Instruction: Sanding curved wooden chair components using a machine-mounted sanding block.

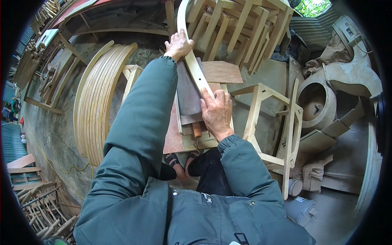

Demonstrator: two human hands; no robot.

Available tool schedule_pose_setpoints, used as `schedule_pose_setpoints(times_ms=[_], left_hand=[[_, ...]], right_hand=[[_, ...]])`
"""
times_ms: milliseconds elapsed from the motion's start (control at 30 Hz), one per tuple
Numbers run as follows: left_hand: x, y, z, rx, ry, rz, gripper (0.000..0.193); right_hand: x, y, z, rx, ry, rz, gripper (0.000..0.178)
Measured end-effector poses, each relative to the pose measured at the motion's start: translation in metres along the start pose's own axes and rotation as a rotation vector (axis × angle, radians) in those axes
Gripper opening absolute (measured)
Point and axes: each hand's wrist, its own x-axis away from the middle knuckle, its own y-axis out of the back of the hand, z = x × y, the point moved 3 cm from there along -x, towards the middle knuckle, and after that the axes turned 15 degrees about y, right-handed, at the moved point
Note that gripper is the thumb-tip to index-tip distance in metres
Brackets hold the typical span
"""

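Left hand (178,46) and right hand (217,112) hold a curved wooden strip (193,67) (a pale one) in their fingers (208,94).

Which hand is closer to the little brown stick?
Right. The right hand is just up and right of the brown stick; the left hand is farther forward, on the curved wood strip.

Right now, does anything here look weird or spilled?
Nothing looks spilled. The pale wooden frames piled near the top tilt at different angles, and the thin brown wooden sticks at lower left lie jumbled. The pale curved wooden strip under the left hand and right hand has a small dark spot, maybe a hole.
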Motion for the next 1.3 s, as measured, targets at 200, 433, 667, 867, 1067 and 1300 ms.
schedule_pose_setpoints(times_ms=[200,433,667,867,1067,1300], left_hand=[[0.045,0.0,0.029,-0.02,-0.024,-0.008,0.089],[0.105,0.014,0.049,0.056,-0.064,-0.015,0.091],[0.21,0.042,0.14,0.582,-0.134,-0.398,0.083],[0.341,0.045,0.26,0.631,0.147,-0.339,0.072],[0.446,0.042,0.32,0.476,0.268,-0.378,0.073],[0.485,0.033,0.336,0.373,0.3,-0.406,0.072]], right_hand=[[0.034,0.022,0.032,-0.107,0.012,0.072,0.044],[0.059,0.024,0.061,-0.1,-0.008,0.027,0.049],[0.02,0.005,0.055,0.012,0.068,0.015,0.044],[-0.011,-0.014,0.035,0.043,0.053,0.036,0.042],[-0.033,-0.036,0.006,0.056,0.047,0.016,0.04],[-0.062,-0.05,-0.001,0.045,-0.025,0.076,0.04]])
